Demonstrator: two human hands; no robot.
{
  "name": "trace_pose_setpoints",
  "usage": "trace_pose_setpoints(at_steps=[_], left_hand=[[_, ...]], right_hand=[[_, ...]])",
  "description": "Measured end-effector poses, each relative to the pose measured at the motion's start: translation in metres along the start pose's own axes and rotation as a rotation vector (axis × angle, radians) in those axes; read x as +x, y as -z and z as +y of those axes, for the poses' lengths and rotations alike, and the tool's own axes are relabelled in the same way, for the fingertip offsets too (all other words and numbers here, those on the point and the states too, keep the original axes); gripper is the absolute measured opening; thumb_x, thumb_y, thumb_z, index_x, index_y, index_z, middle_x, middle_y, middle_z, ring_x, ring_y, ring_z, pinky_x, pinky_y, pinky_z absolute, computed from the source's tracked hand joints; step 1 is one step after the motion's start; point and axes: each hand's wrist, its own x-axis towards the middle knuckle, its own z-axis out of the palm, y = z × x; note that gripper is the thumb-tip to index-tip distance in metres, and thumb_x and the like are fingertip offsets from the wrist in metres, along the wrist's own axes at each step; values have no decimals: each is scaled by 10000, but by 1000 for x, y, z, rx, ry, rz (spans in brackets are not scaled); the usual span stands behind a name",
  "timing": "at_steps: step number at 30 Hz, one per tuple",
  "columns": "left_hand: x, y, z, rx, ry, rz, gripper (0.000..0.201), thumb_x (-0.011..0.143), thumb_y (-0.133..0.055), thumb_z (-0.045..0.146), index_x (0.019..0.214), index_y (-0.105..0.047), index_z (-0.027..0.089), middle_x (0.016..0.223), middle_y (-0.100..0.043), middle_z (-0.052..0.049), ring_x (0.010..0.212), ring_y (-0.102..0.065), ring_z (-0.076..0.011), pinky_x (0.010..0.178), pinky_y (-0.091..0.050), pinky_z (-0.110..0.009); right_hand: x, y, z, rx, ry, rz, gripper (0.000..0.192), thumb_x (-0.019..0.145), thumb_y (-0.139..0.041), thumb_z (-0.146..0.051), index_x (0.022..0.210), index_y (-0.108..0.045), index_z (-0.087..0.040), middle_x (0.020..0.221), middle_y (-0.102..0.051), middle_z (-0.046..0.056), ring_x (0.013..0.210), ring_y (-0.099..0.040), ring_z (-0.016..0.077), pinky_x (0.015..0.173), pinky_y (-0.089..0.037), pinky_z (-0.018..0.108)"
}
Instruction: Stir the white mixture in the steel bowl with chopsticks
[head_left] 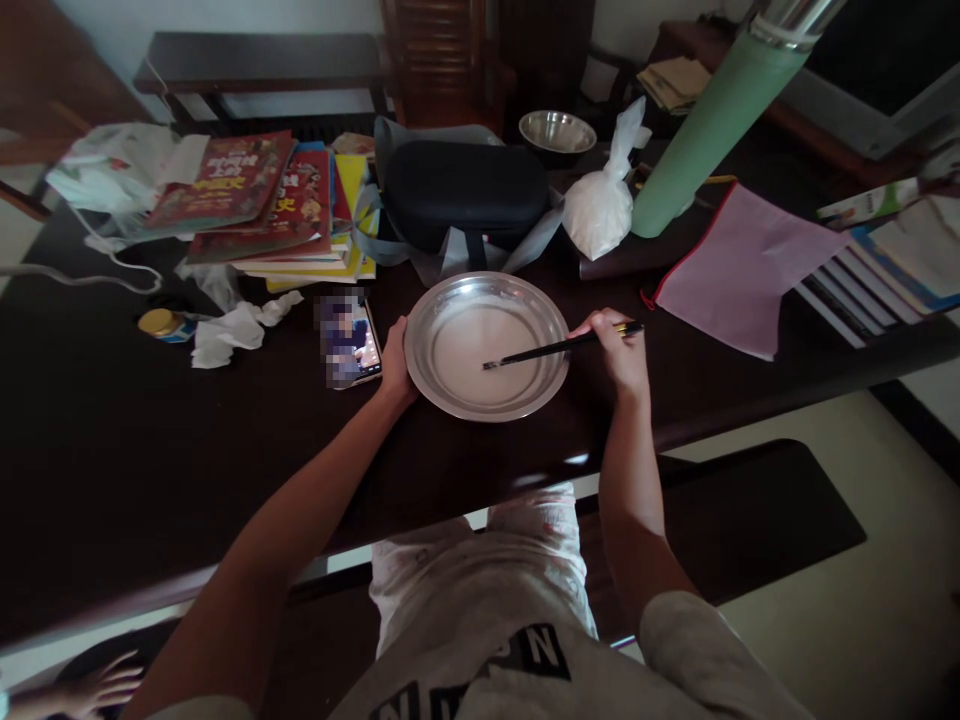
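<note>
A shiny metal basin [420, 365] stands on the dark table, with a milky white liquid [480, 335] in its bottom. My left hand [397, 362] is closed on the basin's left rim. On the other side, my right hand [619, 345] grips black chopsticks [547, 349] with gold marks near the upper end. Their pale tips reach into the liquid near the middle of the basin. Just left of my left hand lies a phone [352, 340] with its screen lit.
Beyond the basin are a black case [469, 185], a tied bag of white powder [598, 215] and a tall green bottle [716, 140]. Books [262, 195], crumpled tissue [225, 335] and a small jar [165, 323] lie left; a pink pouch [742, 265] lies right. Another person's hand [105, 685] shows lower left.
</note>
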Motion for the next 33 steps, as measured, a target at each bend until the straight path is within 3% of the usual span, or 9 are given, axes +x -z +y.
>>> trace_pose_setpoints(at_steps=[3, 8, 13, 18, 23, 29, 33], left_hand=[[-1, -1, 0, 5, -8, 11, 351, 831, -834, 509, 733, -625, 245, 696, -686, 19, 757, -684, -194, 783, -587, -315], [1, 0, -2, 1, 2, -31, 361, 799, -842, 548, 761, -648, 246, 694, -682, 8, 888, -740, -243, 857, -605, -340], [1, 1, -1, -5, 4, -28, 342, 812, -842, 517, 744, -645, 246, 692, -693, 4, 866, -742, -241, 849, -613, -345], [-2, -2, 2, -14, 4, -4, 303, 853, -814, 471, 737, -646, 247, 667, -686, 19, 793, -723, -212, 826, -619, -326], [-5, -5, 3, -14, 35, -4, 302, 876, -786, 471, 736, -650, 241, 682, -690, 3, 918, -769, -245, 887, -617, -340], [-6, -5, 3, -3, 25, -41, 311, 856, -812, 508, 778, -676, 240, 715, -718, 0, 961, -775, -261, 897, -621, -358], [-4, -3, 2, -21, 27, -40, 309, 857, -808, 503, 764, -670, 241, 700, -712, 6, 946, -771, -250, 898, -619, -342]], right_hand=[[0, -1, -1, -20, 7, -47, 562, 834, -772, -806, 647, -718, -280, 660, -767, 0, 733, -788, 226, 781, -653, 395], [0, 1, 0, -6, -2, 93, 566, 888, -721, -797, 665, -718, -276, 638, -750, -9, 691, -786, 221, 791, -669, 407], [0, -1, 1, -24, 17, -44, 547, 845, -762, -806, 675, -747, -286, 714, -801, 5, 763, -803, 231, 787, -666, 404], [1, 0, 2, 4, 13, 87, 544, 894, -740, -768, 665, -736, -275, 652, -767, -7, 695, -786, 219, 790, -666, 404], [0, -1, 0, 14, 16, -56, 536, 864, -777, -771, 658, -743, -277, 654, -770, -1, 698, -786, 216, 768, -654, 386], [1, 1, 3, 34, 38, 73, 508, 918, -756, -723, 682, -765, -272, 644, -765, -16, 667, -775, 192, 768, -640, 367], [1, 1, 5, 39, 37, -23, 508, 889, -785, -728, 679, -766, -266, 645, -760, -14, 671, -770, 193, 733, -625, 353]])
